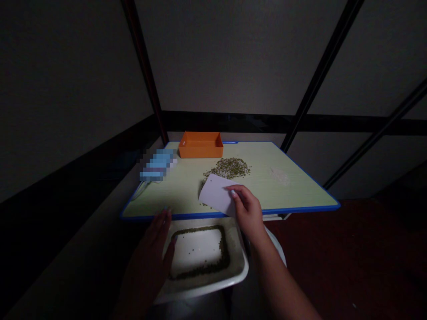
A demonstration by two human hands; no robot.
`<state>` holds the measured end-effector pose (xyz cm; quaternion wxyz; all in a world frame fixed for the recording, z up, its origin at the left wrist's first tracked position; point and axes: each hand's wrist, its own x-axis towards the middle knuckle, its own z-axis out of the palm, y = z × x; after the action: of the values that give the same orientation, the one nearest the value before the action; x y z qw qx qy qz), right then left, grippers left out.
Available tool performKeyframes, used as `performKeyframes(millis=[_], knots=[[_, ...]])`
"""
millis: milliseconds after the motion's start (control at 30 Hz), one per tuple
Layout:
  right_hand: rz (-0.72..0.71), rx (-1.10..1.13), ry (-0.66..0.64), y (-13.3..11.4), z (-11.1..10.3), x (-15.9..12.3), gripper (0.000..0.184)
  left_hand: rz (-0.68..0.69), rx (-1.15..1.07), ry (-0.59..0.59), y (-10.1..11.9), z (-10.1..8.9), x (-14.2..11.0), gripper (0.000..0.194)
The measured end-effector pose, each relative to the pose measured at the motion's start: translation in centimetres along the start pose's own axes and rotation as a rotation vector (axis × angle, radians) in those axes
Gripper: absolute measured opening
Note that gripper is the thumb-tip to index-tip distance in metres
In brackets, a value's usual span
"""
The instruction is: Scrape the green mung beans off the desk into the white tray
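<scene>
My right hand [248, 211] pinches a white card [218, 192] by its right side, low over the table's front part. Just behind the card lies a loose pile of small green beans [231, 168], with a few strays near its edges. Below the table's front edge is a white tray [233, 282], with more green beans gathered along the sides of its floor. My left hand [158, 244] rests at the tray's left side, in shadow, fingers stretched out and the thumb over the rim.
An orange open box [200, 151] stands at the back left of the pale green table [300, 189], which has a blue edge. A blurred blue item [156, 165] with a cable lies at the left. A whitish smudge marks the tabletop's right side. Walls rise behind and at the left.
</scene>
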<state>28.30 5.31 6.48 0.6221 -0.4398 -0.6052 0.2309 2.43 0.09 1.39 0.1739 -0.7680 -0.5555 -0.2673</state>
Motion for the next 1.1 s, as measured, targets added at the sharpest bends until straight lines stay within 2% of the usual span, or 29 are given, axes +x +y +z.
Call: performKeyframes(millis=[500, 633, 733, 800, 867, 933, 1000, 1100], knots=[[0.085, 0.082, -0.115, 0.3, -0.5, 0.2, 0.015, 0.022, 0.02, 0.039, 0.0, 0.0, -0.1, 0.066], [0.092, 0.071, -0.161, 0.0, -1.3, 0.2, 0.016, 0.027, 0.034, 0.064, -0.2, 0.4, -0.4, 0.067], [0.07, 0.025, -0.091, -0.2, -2.7, 0.5, 0.016, -0.019, 0.023, 0.079, -0.4, 0.9, -0.7, 0.065], [0.045, -0.027, 0.043, -0.3, -3.7, 0.6, 0.016, -0.026, -0.003, 0.086, -0.5, 1.2, -0.8, 0.065], [0.006, -0.115, 0.215, -0.6, -4.5, 0.4, 0.027, -0.013, -0.031, 0.096, -0.5, 1.3, -0.8, 0.065], [-0.062, -0.221, 0.327, -1.0, -4.7, 0.0, 0.044, -0.004, -0.053, 0.098, -0.5, 1.3, -0.8, 0.066], [-0.134, -0.302, 0.332, -1.5, -4.2, -0.7, 0.052, -0.014, -0.063, 0.089, -0.5, 1.2, -0.7, 0.067], [-0.193, -0.349, 0.206, -2.0, -2.7, -1.6, 0.042, -0.01, -0.057, 0.085, -0.4, 1.2, -0.6, 0.066]])
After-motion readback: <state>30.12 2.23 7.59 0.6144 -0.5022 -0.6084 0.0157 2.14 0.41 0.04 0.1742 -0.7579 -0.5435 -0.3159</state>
